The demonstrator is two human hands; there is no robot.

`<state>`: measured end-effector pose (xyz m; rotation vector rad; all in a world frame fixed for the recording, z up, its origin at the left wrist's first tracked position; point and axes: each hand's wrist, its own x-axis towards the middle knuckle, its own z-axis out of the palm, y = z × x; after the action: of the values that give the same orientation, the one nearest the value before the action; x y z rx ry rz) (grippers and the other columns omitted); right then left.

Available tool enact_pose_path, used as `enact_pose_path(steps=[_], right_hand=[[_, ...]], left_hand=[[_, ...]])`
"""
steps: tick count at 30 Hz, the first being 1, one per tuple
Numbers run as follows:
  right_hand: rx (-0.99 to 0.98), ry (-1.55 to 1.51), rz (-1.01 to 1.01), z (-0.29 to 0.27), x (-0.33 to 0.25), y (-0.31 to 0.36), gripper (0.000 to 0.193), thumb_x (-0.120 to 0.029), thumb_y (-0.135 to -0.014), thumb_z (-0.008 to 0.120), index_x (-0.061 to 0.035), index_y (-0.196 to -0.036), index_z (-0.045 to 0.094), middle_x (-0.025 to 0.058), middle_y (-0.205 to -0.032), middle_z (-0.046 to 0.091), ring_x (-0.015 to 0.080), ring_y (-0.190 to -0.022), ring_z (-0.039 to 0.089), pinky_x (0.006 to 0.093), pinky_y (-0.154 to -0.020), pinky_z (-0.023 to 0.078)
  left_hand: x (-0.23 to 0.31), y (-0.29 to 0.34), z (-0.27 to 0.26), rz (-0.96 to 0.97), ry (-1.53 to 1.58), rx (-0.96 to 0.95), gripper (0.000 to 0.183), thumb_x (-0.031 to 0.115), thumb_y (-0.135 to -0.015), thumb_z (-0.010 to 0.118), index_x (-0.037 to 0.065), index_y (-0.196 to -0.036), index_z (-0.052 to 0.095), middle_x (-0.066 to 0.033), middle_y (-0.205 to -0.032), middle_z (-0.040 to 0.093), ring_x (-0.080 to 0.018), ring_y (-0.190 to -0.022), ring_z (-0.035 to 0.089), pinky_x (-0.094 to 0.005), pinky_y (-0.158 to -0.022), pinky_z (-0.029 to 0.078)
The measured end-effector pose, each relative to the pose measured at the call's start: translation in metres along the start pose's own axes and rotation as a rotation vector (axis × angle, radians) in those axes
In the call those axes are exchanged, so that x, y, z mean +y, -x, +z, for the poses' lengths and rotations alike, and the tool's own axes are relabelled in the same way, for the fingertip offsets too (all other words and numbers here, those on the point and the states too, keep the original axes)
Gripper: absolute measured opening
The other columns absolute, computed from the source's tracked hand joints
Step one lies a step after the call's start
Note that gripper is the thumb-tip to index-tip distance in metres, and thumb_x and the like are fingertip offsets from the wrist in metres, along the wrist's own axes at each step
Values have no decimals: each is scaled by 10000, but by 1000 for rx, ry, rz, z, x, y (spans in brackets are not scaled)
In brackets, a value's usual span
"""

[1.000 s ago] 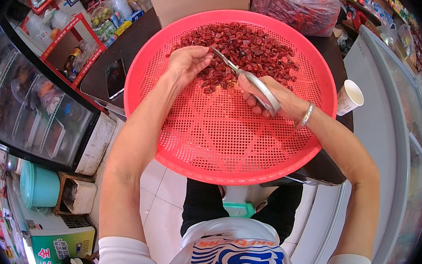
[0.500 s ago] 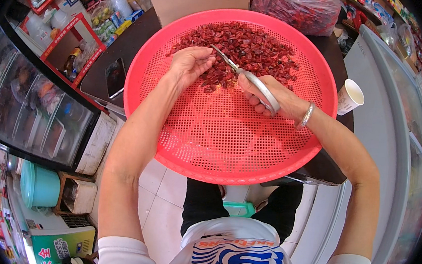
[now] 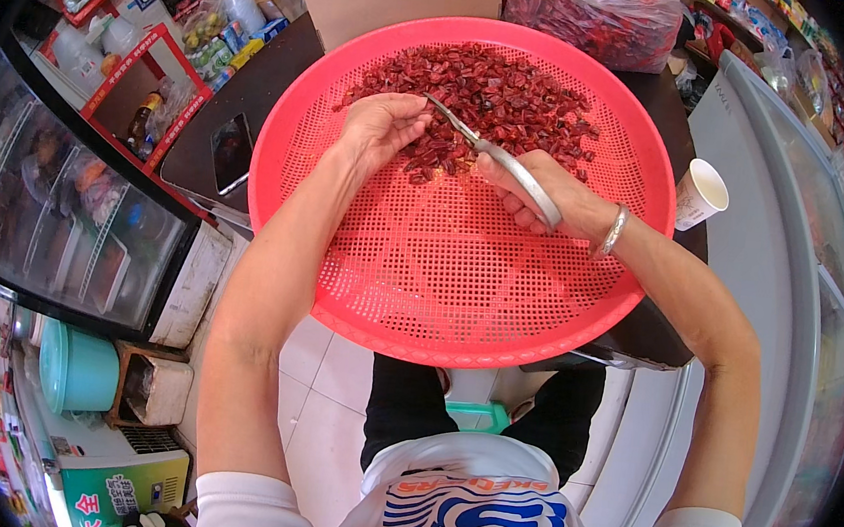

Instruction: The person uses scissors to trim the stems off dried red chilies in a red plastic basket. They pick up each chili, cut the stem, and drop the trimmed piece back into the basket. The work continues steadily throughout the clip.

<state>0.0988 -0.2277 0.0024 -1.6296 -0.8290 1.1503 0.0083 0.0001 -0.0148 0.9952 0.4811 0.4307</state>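
A wide red perforated plastic tray (image 3: 468, 313) lies in front of me, with a heap of cut dried red chilies (image 3: 498, 84) across its far half. My right hand (image 3: 534, 188) is closed around the grey handles of a pair of scissors (image 3: 527, 184), whose blades point far left over the chilies. Right at the blade tips, my left hand (image 3: 384, 128) has its thumb and fingers pressed together in a pinch. Whatever lies between those fingers is too small or hidden to make out. The tray's near half shows bare mesh.
Under the tray stands a dark table (image 3: 289, 61). It also bears a phone (image 3: 231, 153) at left and a paper cup (image 3: 701, 195) at right. Behind the tray are a cardboard box (image 3: 395, 0) and a clear bag of dried chilies (image 3: 594, 23). A freezer (image 3: 759, 193) borders the right side.
The scissors have shifted very slightly, their tips a little nearer to me. Both hands stay in nearly the same place, and the heap looks the same.
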Motion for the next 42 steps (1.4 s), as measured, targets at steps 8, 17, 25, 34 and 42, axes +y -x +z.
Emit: enact_pose_path(steps=[8, 17, 25, 34, 42], right_hand=[[-13, 7, -3, 0, 0, 1, 504, -593, -800, 606, -138, -634, 468, -70, -486, 341, 48, -356, 352, 212, -316, 235], [-19, 31, -12, -1, -1, 3, 572, -661, -760, 595, -161, -580, 385, -67, -484, 344, 42, -359, 370, 198, -312, 274], [-8, 40, 23, -3, 2, 0, 563, -643, -782, 584, -162, -582, 370, -63, -486, 333, 48, -352, 365, 200, -309, 260], [-18, 9, 30, -2, 2, 1, 482, -538, -830, 606, -139, -621, 435, -70, -502, 361, 44, -350, 336, 209, -313, 232], [38, -36, 53, 1, -1, 3, 463, -542, -824, 613, -121, -681, 485, -57, -530, 385, 44, -380, 356, 206, -332, 247]], left_hand=[[0, -2, -3, -1, -5, -4, 103, -19, -835, 600, -72, -921, 585, -144, -844, 637, -202, -712, 635, -251, -615, 558], [1, 1, -2, -1, -40, -55, 99, -29, -818, 618, -64, -904, 585, -138, -816, 643, -205, -697, 641, -257, -603, 558], [0, 5, 2, -4, -122, -49, 99, 6, -837, 618, -33, -924, 592, -96, -820, 632, -171, -704, 632, -243, -608, 552], [2, 8, 4, -3, -199, -27, 108, 9, -847, 604, -46, -939, 593, -101, -830, 626, -170, -715, 623, -234, -614, 547], [4, 6, 4, 62, -218, 54, 94, -44, -794, 629, -83, -871, 593, -161, -782, 631, -216, -625, 636, -269, -535, 554]])
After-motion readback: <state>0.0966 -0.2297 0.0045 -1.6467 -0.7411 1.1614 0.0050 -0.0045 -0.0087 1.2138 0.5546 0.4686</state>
